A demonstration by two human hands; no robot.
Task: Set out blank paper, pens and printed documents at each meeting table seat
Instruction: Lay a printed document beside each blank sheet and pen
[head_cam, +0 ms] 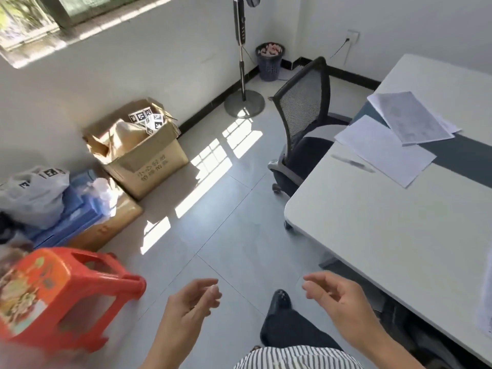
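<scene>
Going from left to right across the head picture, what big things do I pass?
stool → box → fan → chair → papers

Bright daylight from window (29,20); sun patches on floor (213,166); motion-blurred stool (53,294); edges warped.

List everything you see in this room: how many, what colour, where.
Table: one, white, right.
Blank paper: one sheet, white, on table.
Printed documents: few sheets, white, overlapping blank paper.
Pen: one, dark, blurred, beside blank paper.
Chair: one, black, at table.
Fan: one, black, far corner.
Bin: one, dark, far corner.
Cardboard boxes: two, brown, left wall.
Stool: one, red, near left.
Left hand: empty, bottom centre.
Right hand: empty, beside table.
</scene>
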